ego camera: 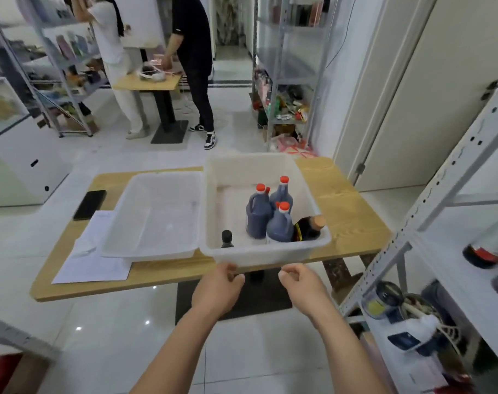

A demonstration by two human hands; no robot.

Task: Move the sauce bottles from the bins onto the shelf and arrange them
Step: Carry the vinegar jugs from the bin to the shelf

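Two white bins stand on a wooden table point(350, 211). The left bin point(145, 245) holds nothing. In the right bin point(270, 251) stand three dark sauce jugs with red caps point(259, 214), a tilted dark bottle with a tan cap point(310, 227) and a small black-capped bottle point(226, 238) at the front wall. My left hand point(218, 288) curls its fingers at the right bin's front rim. My right hand point(302, 282) is curled just below that rim, apart from it, holding nothing. The white metal shelf point(429, 200) stands at the right, with dark bottles point(482, 253) lying on it.
A black phone point(90, 204) and paper sheets point(91, 260) lie on the table's left part. Jars and a bag point(407, 317) fill the shelf's lower level. Two people stand at a small table point(148, 81) farther back, between other racks. A door is behind the shelf.
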